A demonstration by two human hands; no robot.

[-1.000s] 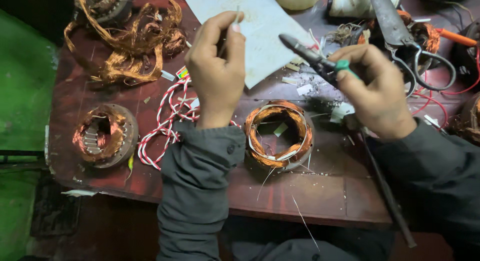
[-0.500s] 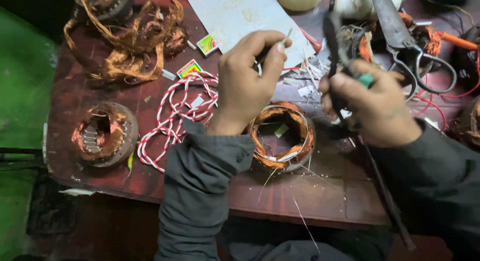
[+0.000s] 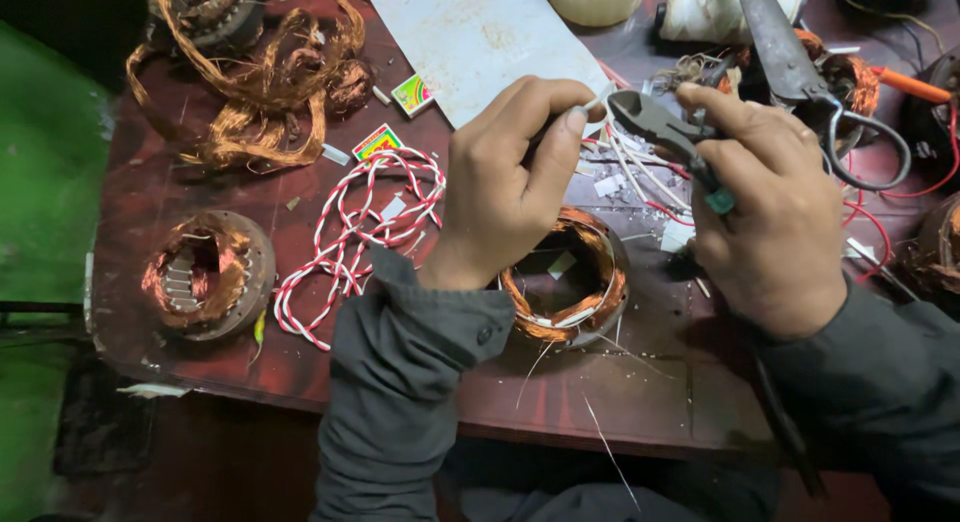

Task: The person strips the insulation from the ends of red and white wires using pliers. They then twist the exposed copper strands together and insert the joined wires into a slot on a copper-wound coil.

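On the dark red wooden counter (image 3: 300,382), the round copper-wound stator ring (image 3: 565,282) sits at centre. At its 9 o'clock lies the red-and-white twisted wire loop (image 3: 350,232), then the rusty metal-cased stator (image 3: 205,275). The tangled heap of loose copper wire (image 3: 265,82) lies at 10 o'clock, the flat pale sheet (image 3: 480,37) at 12, the large steel shears (image 3: 800,72) at 2.

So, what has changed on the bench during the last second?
The right hand swung the cutters leftward to the white wire end pinched in the left hand. Both kept their grip. The copper-wound stator and red-white twisted wire stayed put.
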